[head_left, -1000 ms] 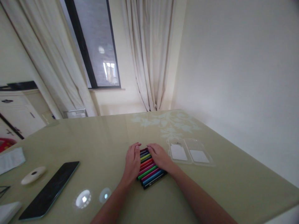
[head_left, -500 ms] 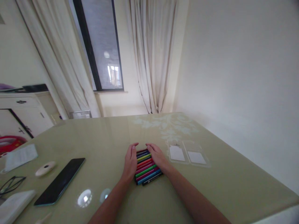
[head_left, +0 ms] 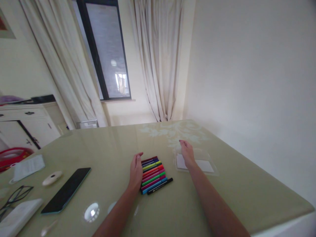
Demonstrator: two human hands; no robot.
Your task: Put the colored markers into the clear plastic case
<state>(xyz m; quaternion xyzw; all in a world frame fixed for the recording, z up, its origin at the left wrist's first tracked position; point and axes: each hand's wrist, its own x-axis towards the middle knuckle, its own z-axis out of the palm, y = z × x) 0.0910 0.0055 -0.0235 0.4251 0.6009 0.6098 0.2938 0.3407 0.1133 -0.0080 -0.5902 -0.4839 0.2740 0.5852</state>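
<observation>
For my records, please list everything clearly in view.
marker pens: about twelve, multicoloured, centre
plastic case: one, clear, beside pens
paper pieces: two, white, in case
phone: one, black, left
oval object: one, cream, beside phone
face mask: one, pale, left
glasses: one, black, left
flat object: one, white, left
rimmed object: one, red, left
cabinet: one, white, back left
curtains: two, cream, back
window: one, dark-framed, back
wall: one, white, right
table: one, green, foreground
left hand: one, bare, beside pens
right hand: one, bare, over case
</observation>
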